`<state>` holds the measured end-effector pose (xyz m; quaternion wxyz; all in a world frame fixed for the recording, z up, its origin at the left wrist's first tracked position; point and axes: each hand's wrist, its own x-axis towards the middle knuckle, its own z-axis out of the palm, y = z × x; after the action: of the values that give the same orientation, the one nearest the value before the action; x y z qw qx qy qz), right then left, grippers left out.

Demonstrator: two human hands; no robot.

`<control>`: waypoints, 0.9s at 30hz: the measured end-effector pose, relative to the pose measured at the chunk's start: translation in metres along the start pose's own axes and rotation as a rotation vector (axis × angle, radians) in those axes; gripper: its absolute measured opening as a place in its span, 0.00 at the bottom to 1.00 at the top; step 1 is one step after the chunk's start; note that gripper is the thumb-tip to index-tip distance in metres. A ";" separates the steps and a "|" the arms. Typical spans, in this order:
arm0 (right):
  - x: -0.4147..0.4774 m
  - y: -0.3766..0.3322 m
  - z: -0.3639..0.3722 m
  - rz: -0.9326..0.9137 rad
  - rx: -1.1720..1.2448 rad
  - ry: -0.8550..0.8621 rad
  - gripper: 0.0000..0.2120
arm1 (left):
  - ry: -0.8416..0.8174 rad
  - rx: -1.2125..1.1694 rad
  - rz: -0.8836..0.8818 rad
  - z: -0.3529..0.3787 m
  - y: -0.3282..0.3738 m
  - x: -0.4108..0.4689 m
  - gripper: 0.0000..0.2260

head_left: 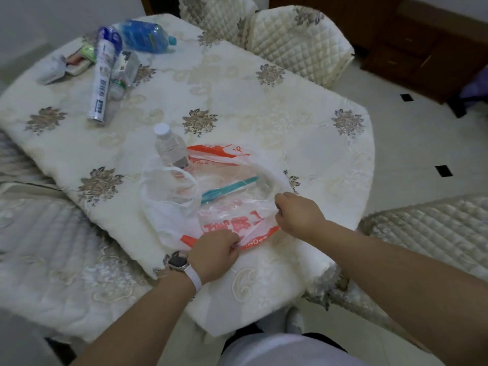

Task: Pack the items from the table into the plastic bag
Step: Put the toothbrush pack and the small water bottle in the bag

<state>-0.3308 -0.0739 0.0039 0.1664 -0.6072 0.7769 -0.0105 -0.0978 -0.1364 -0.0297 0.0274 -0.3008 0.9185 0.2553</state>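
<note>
A clear plastic bag (237, 215) with red print lies open on the near part of the table (264, 107). Inside it I see a teal toothbrush (229, 188). A small clear water bottle (170, 149) with a white cap lies at the bag's far left, its lower end under the plastic. My left hand (214, 253) pinches the bag's near edge. My right hand (298, 215) grips the bag's right edge. At the far left of the table lie a long white tube (101, 80), a blue bottle (145, 35), a clear bottle (124, 72) and small packets (76, 59).
The table wears a cream embroidered cloth. Quilted chairs stand around it: two at the back (298, 40), one at the right (427, 225), one at the left (52, 247). Tiled floor (412, 159) shows on the right. A watch sits on my left wrist.
</note>
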 end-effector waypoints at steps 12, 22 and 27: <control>0.022 -0.021 0.024 -0.045 -0.191 -0.143 0.11 | 0.142 0.042 0.114 0.015 0.005 -0.038 0.15; 0.001 -0.010 -0.007 0.159 0.164 0.087 0.08 | 0.424 0.273 -0.505 -0.047 -0.030 0.000 0.28; -0.024 0.012 -0.040 0.307 0.405 0.354 0.16 | 0.031 0.330 -0.744 -0.050 -0.054 0.004 0.17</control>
<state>-0.3481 -0.0550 0.0446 0.1459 -0.4259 0.8586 -0.2453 -0.0653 -0.2005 -0.0116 0.1522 -0.6079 0.7759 0.0725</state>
